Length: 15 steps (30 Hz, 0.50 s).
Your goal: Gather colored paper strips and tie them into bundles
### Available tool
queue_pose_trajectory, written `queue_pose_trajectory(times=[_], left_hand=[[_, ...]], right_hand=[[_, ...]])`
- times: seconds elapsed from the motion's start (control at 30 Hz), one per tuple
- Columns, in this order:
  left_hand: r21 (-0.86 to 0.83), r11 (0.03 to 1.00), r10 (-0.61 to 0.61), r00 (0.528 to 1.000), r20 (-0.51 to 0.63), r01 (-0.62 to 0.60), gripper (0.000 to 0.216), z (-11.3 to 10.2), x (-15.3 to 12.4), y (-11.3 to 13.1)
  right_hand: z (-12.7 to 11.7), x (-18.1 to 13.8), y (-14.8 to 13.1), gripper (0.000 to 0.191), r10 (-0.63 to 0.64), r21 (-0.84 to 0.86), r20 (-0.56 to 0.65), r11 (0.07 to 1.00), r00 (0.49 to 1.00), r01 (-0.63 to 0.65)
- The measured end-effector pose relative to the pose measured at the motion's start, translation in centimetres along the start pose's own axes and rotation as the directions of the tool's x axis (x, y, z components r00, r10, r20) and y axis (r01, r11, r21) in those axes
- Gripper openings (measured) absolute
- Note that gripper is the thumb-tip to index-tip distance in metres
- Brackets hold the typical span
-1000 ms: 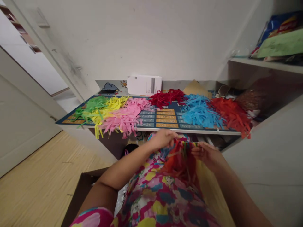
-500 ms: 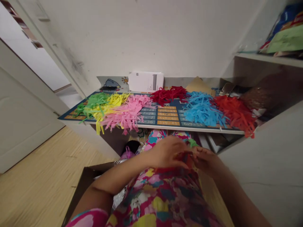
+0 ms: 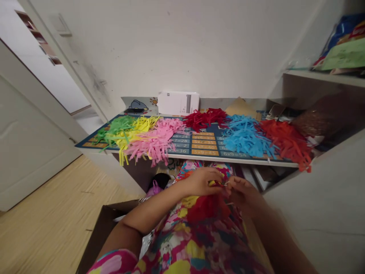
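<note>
My left hand (image 3: pixel 203 182) and my right hand (image 3: pixel 243 192) meet over my lap, fingers pinched together on a bundle of paper strips (image 3: pixel 209 207) whose red fringe hangs down below them. Ahead, on the desk (image 3: pixel 199 156), lie heaps of cut paper strips: green (image 3: pixel 115 126), yellow (image 3: pixel 139 125), pink (image 3: pixel 155 140), dark red (image 3: pixel 203 118), blue (image 3: pixel 245 136) and orange-red (image 3: pixel 288 140). Motion blur hides where the fingers grip the bundle.
A multiplication-table mat (image 3: pixel 199 142) covers the desk. A white box (image 3: pixel 178 102) and brown card (image 3: pixel 241 107) lean against the wall. A shelf (image 3: pixel 325 78) with bags stands at right. An open cardboard box (image 3: pixel 97 236) sits on the wooden floor at my left.
The bundle was spread between my two hands, its fringe fanned out; my hands have come together and now pinch it at the top, the red fringe hanging below.
</note>
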<state>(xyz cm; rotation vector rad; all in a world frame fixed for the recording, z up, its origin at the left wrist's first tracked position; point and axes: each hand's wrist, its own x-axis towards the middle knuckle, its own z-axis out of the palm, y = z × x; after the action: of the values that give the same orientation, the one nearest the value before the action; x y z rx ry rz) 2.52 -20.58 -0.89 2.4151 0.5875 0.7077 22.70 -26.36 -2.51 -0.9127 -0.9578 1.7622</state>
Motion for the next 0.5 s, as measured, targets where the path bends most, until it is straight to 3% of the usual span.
queue_pose_trajectory(times=[0.1,0.37,0.5], left_hand=[[-0.123,0.990,-0.071,0.997,-0.019,0.068,0.027,0.1,-0.4,-0.1],[-0.196,0.969,-0.148,0.989,0.017,0.149,0.020,0.4,-0.4,-0.8],[-0.384,0.894,-0.185,0.971,0.152,0.230,0.025,0.1,-0.1,-0.8]], right_hand=[[0.4,0.4,0.2,0.043,-0.026,0.034,-0.035,0.999,0.999,0.027],[0.5,0.9,0.4,0.044,-0.047,0.053,-0.027,0.997,0.999,0.048],[1.0,1.2,0.7,0.043,-0.057,0.056,0.002,0.997,0.998,0.057]])
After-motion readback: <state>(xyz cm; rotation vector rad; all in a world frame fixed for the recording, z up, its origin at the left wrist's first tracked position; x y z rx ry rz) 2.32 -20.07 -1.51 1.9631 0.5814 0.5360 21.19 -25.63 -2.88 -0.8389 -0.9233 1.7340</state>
